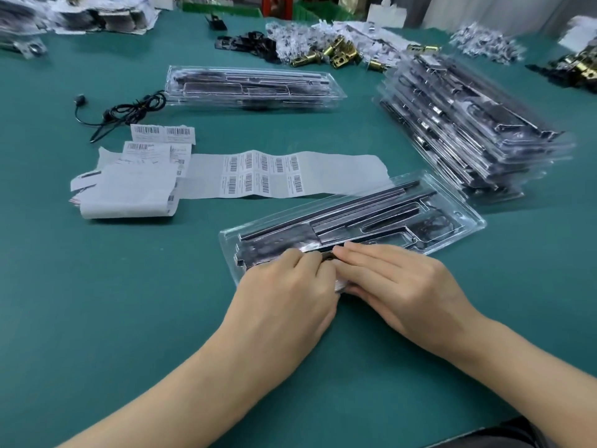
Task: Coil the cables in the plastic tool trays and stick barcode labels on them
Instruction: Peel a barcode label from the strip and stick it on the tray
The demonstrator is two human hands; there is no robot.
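Both hands rest on the near edge of a clear plastic tray point(355, 218) lying slantwise on the green surface point(97, 318). The left hand point(284, 286) is curled, its fingertips point(302, 255) pinched on something small and pale at the tray's rim; the right hand point(397, 279) lies flatter, fingers together, pressing down just beside it. What sits between them I cannot tell for sure: it may be a label being smoothed or the tray's flap.

The tray holds long dark parts, and a dark coil-like shape sits in its far right pocket, too blurred to confirm as a cable.

Risks, as I judge them: if a label is going on, uneven pressure from the two hands could crease it or set it crooked over the moulded ridges, leaving the barcode hard to scan. Pushing on one edge of the light tray could also tip it or slide it, shaking parts out of their pockets.

Beyond, the label strip point(265, 173) lies loose and curling, easy to catch. A loose black cable point(129, 109) lies uncoiled beside another tray point(255, 87), and could be overlooked. The stack of trays point(468, 124) on the right leans and might slump
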